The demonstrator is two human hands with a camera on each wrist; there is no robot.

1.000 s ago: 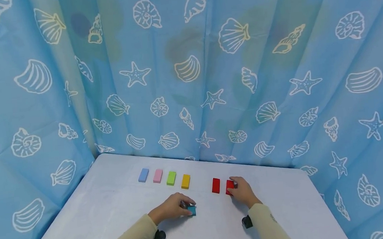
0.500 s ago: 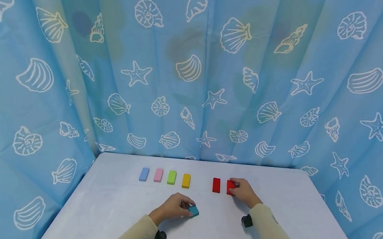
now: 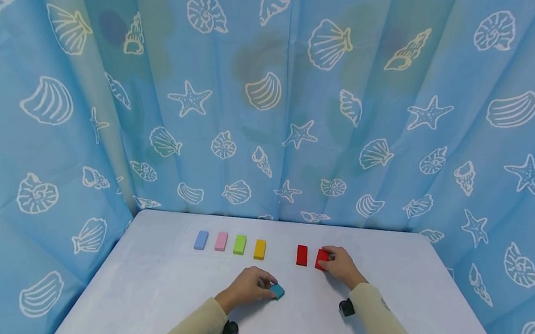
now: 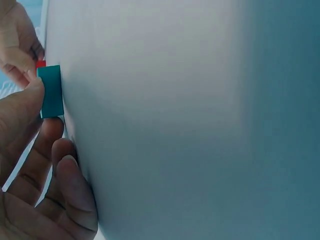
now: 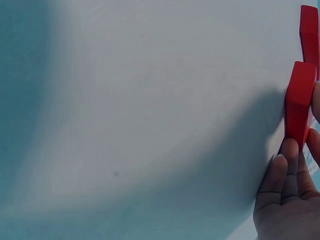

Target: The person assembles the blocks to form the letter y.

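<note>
My left hand (image 3: 250,286) pinches a teal block (image 3: 278,291) between thumb and fingers, low over the white table. In the left wrist view the teal block (image 4: 51,92) shows its broad face, with the thumb at its edge. My right hand (image 3: 341,265) grips a red block (image 3: 321,259) by its ends on the right side of the table. The right wrist view shows that red block (image 5: 300,100) with fingertips at its near end. Just left of it lies a second red block (image 3: 301,255), untouched.
A row at the back left holds a blue block (image 3: 201,240), a pink block (image 3: 221,241), a green block (image 3: 239,244) and a yellow block (image 3: 260,249). The white table (image 3: 164,290) ends at a blue shell-patterned curtain (image 3: 245,127).
My left hand has moved a little to the right with the teal block, which has turned to a slant. The right hand stays at the red block, which is now slightly tilted.
</note>
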